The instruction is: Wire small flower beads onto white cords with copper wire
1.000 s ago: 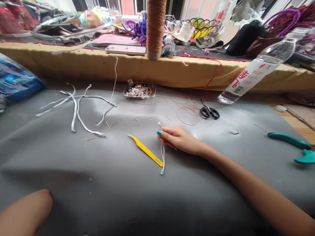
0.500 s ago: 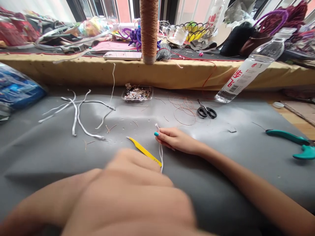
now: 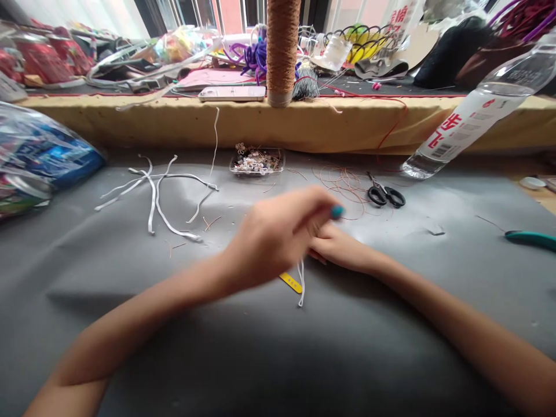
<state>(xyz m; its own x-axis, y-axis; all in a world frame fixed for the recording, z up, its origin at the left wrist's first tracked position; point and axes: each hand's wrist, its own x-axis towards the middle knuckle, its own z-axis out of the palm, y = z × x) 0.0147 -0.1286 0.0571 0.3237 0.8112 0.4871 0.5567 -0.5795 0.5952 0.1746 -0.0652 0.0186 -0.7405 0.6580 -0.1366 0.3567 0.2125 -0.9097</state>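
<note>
The left hand (image 3: 275, 240) was curled over the partly hidden right hand (image 3: 343, 249), neither grip discernible, and a blind tug could have snagged the white cord (image 3: 303, 282), looped toward six o'clock, on the yellow tool (image 3: 292, 283).

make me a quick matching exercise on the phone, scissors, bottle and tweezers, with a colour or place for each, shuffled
1. phone
2. scissors
3. bottle
4. tweezers

A. yellow, partly hidden by the left hand
B. on the ledge at the back
C. black at the handles
D. clear, with a white label and red print

Right pairs: 1-B, 2-C, 3-D, 4-A
</note>
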